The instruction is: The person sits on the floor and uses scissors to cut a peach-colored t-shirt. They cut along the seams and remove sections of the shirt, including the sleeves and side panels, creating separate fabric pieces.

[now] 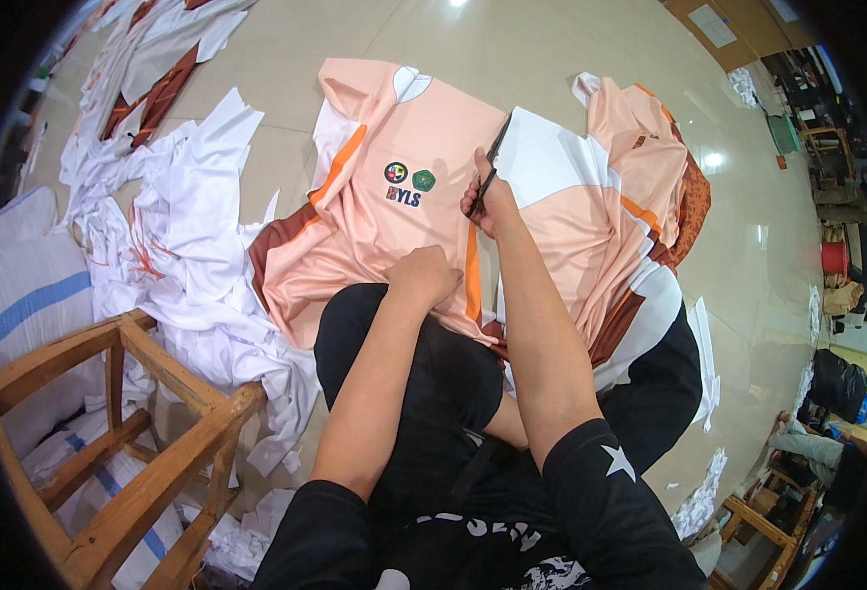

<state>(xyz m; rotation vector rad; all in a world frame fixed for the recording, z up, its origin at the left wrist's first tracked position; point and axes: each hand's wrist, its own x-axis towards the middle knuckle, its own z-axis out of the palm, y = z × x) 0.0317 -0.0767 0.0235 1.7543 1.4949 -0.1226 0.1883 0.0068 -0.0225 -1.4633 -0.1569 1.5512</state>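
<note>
Spreading across a glossy beige tiled floor (551, 59), peach printed fabric (394, 226) lies over the seated person's lap. One pair of scissors (492, 167) is pinched in the right hand (483, 202), blades on the cloth. The left hand (422, 275) presses flat on the fabric's near edge. White offcuts (178, 246) pile at left beside one wooden stool (139, 433). Sacks (21, 295) lie behind it, contents unclear.

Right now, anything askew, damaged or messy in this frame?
Nothing looks damaged. The right hand holds scissors cutting the printed peach fabric; the left hand presses it flat. The one untidy thing is the heap of white offcuts crumpled on the floor beside a wooden chair.
</note>
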